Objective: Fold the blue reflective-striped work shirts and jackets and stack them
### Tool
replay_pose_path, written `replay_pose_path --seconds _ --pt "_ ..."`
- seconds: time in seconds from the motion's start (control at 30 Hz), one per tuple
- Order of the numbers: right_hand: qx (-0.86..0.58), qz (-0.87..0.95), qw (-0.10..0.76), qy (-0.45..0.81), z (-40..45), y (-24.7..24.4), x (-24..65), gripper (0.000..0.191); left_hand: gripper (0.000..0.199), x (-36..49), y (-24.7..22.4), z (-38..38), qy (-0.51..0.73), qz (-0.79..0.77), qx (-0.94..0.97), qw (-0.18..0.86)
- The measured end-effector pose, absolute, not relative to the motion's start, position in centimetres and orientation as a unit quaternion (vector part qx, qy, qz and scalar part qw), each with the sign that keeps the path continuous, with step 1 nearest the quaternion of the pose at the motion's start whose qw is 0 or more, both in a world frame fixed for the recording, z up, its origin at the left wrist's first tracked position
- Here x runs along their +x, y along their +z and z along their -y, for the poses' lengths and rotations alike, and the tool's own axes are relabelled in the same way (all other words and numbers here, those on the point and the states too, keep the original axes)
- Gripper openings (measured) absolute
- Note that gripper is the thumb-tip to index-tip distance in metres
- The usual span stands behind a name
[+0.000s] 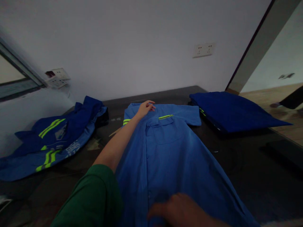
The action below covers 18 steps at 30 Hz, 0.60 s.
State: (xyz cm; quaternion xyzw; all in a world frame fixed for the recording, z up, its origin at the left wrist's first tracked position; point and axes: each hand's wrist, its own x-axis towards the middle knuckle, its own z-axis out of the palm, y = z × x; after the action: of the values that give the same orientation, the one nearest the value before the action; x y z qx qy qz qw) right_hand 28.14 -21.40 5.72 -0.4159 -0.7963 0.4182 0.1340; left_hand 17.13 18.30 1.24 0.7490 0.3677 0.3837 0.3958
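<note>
Looking from the head view, we see the blue shirt [170, 154] flat on the dark surface [241, 160], bare room at its right. Our left hand [146, 108] bends loosely, empty, at its collar; our right hand's [183, 209] grip blurs over the lower front, unclear. White lettering [73, 148] on the left garments [78, 129] is illegible.

We see a plain pale wall [132, 47] with white sockets [203, 50] on it. The big table [239, 164] is dark. On our right, past an opening, the floor [258, 102] looks light brown. The room is dim.
</note>
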Motion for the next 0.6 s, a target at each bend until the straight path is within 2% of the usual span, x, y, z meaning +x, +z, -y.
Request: replay_pose_path --seconds 0.1,0.17,0.23,0.3,0.37,0.6 --pt "-0.484 0.780 0.132 0.375 14.6 7.5 30.4 0.015 0.030 12.9 1.7 -20.2 0.467 -0.448 0.711 0.276" --pt "-0.512 0.761 0.133 0.376 8.6 7.9 31.6 0.017 0.033 9.3 1.4 -21.8 0.463 -0.532 0.680 0.200" --pt "-0.553 0.749 0.170 0.322 2.5 7.4 32.4 0.012 0.034 6.1 0.7 -23.3 0.427 -0.595 0.662 0.158" --pt "-0.619 0.678 0.250 0.308 -3.1 6.2 32.8 0.010 0.031 3.6 -0.1 -24.5 0.397 -0.621 0.659 0.151" --pt "-0.667 0.596 0.313 0.320 -7.9 4.7 32.8 0.017 0.026 2.1 -0.9 -25.5 0.381 -0.623 0.664 0.160" --pt "-0.679 0.464 0.401 0.403 -17.4 1.3 30.7 0.035 0.022 0.4 -3.3 -27.8 0.335 -0.607 0.696 0.188"
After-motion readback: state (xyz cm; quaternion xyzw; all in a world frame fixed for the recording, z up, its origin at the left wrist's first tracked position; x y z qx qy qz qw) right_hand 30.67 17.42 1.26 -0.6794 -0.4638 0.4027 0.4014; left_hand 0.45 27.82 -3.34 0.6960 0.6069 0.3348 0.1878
